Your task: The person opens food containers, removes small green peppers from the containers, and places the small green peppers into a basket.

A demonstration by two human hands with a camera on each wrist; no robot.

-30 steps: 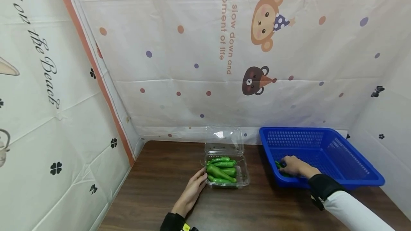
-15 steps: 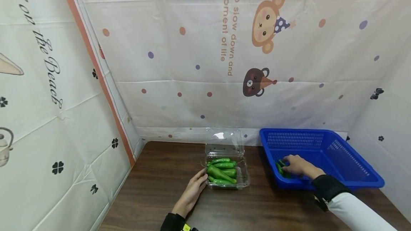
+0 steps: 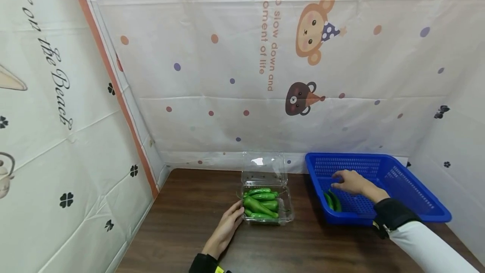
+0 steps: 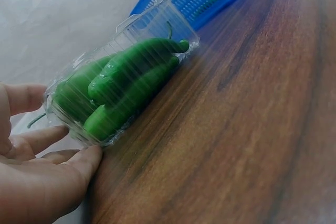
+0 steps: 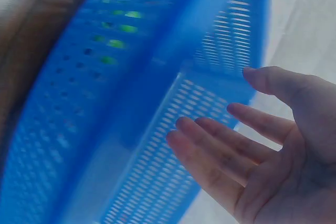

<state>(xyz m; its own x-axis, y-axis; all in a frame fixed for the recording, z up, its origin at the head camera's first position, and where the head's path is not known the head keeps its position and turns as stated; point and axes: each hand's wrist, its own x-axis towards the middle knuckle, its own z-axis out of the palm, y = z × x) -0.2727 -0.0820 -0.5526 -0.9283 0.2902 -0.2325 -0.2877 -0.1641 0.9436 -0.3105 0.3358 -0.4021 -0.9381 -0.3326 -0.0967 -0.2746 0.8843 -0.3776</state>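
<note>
Several green peppers (image 3: 260, 205) lie in a clear plastic clamshell box (image 3: 287, 207), its lid (image 3: 265, 167) raised at the back. At the box's left end, my left hand (image 3: 226, 226) touches the plastic with extended fingertips; the left wrist view shows the thumb higher and the other fingers (image 4: 86, 161) low by the table. Over the blue basket (image 3: 428, 205), my right hand (image 3: 352, 181) hovers with nothing in it, fingers (image 5: 210, 169) spread and loosely bent. Green peppers (image 3: 333, 200) lie in the basket's near left corner, just in front of that hand.
The box and basket stand on a dark wooden table (image 3: 189, 205), with a strip of tabletop between them. A printed white cloth (image 3: 212, 66) hangs behind as a wall, with more cloth at left and right.
My right hand has lifted away from the peppers in the basket corner, moving back and slightly right, and they show more fully. The left hand has stayed at the box.
</note>
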